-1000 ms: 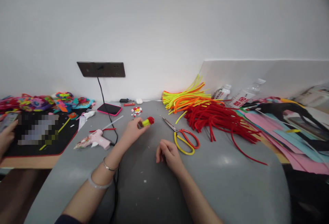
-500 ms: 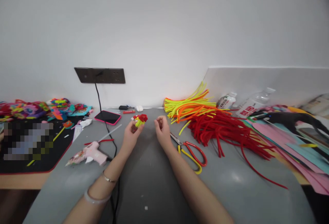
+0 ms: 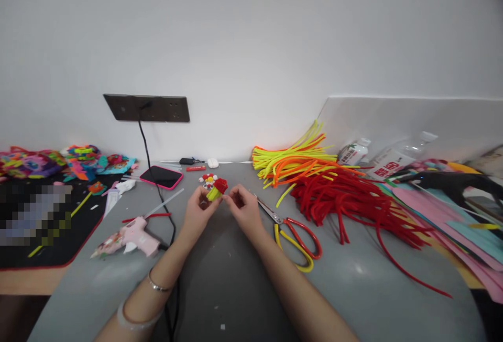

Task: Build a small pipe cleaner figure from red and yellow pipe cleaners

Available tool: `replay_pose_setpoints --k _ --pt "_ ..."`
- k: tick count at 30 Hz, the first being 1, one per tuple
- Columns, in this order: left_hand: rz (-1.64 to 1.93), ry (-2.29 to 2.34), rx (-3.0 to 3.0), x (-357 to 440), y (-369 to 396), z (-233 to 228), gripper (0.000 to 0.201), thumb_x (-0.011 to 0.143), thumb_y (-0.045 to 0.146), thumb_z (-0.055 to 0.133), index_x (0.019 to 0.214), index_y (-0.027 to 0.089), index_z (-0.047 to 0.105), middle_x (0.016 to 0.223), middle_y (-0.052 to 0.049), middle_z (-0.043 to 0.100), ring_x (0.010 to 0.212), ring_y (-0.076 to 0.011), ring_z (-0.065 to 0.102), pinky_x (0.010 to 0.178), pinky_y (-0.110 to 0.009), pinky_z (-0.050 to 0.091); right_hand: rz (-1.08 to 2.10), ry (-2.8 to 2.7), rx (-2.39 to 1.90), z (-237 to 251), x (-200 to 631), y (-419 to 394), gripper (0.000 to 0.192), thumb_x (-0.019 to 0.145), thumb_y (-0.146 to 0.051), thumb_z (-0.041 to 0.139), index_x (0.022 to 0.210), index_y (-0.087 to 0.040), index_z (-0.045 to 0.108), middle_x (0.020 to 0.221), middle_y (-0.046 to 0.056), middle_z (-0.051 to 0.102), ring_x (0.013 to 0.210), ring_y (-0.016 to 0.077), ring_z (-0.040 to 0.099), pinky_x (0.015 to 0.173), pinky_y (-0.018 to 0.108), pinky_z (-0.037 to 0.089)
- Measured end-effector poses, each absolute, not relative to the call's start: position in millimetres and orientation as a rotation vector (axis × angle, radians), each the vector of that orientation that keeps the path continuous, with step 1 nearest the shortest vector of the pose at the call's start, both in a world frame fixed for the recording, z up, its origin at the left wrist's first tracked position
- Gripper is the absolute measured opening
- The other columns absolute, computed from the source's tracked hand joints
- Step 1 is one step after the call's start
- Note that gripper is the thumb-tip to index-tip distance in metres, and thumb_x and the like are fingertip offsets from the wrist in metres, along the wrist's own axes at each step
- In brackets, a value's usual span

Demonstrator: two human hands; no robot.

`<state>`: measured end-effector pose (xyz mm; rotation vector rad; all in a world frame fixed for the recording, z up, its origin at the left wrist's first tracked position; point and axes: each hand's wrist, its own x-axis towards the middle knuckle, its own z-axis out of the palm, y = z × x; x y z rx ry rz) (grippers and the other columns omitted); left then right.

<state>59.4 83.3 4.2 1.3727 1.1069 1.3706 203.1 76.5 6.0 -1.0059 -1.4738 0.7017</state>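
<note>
Pinches a small fuzzy piece (image 3: pixel 215 190), red at the top and yellow-green below, between the thumb and fingers of the left hand (image 3: pixel 197 212), curled closed around the lower part. Holds that piece tilted, above the middle of the worktop (image 3: pixel 239 289), in front of a cluster of small red, white and yellow bits (image 3: pixel 208 179). Has the right hand (image 3: pixel 245 210) just beside the red end, fingers bent, thumb and forefinger nearly together; cannot tell about contact there, or about any grip on something tiny. Wears a metal bracelet (image 3: pixel 157 283) and a pale bangle (image 3: pixel 137 324) on the left forearm. Has scissors (image 3: pixel 278 220) with one red and one yellow handle lying just beside the right hand, and heaps of red (image 3: pixel 338 203) and of yellow and orange pipe cleaners (image 3: pixel 291 161) farther right. Has a pink glue gun (image 3: pixel 137 236) lying to the left, near a black cable (image 3: pixel 173 227), with a pink-edged phone (image 3: pixel 161 177) beyond.
</note>
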Motion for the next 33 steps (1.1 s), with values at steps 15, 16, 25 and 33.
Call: replay_pose_setpoints --k 15,16,25,33 --pt "1.350 0.985 1.419 60.1 80.4 7.1 0.029 0.072 0.037 0.072 0.073 0.019 0.049 0.072 0.002 0.050 0.066 -0.0119 0.048 0.059 -0.021 0.040 0.743 -1.428 -0.994 7.4 208.2 76.5 0.023 0.084 -0.033 0.061 0.070 -0.020 0.047 0.059 -0.006 0.040 0.053 0.0100 0.036 0.051 0.023 0.030" --pt "1.349 0.988 1.422 60.1 80.5 7.1 0.029 0.072 0.037 0.072 0.073 0.019 0.049 0.071 0.003 0.050 0.066 -0.0117 0.047 0.058 -0.021 0.040 0.757 -1.428 -0.983 7.5 208.9 76.9 0.022 0.083 -0.033 0.061 0.070 -0.020 0.048 0.060 -0.006 0.041 0.053 0.0101 0.036 0.051 0.023 0.030" --pt "1.393 1.138 1.338 59.4 81.3 14.1 0.035 0.064 0.036 0.074 0.066 0.020 0.043 0.061 0.006 0.043 0.056 -0.0088 0.039 0.050 -0.019 0.033 0.833 -1.353 -0.981 2.8 219.1 84.4 0.023 0.078 -0.037 0.068 0.081 -0.021 0.053 0.061 -0.006 0.046 0.052 0.0106 0.040 0.049 0.023 0.032" --pt "1.352 1.160 1.359 59.5 81.2 14.0 0.035 0.063 0.037 0.075 0.068 0.020 0.045 0.062 0.006 0.047 0.056 -0.0096 0.042 0.051 -0.021 0.035 0.588 -1.520 -0.960 7.1 222.4 83.1 0.023 0.085 -0.027 0.063 0.107 -0.021 0.067 0.076 -0.001 0.052 0.055 0.0107 0.041 0.053 0.025 0.037"
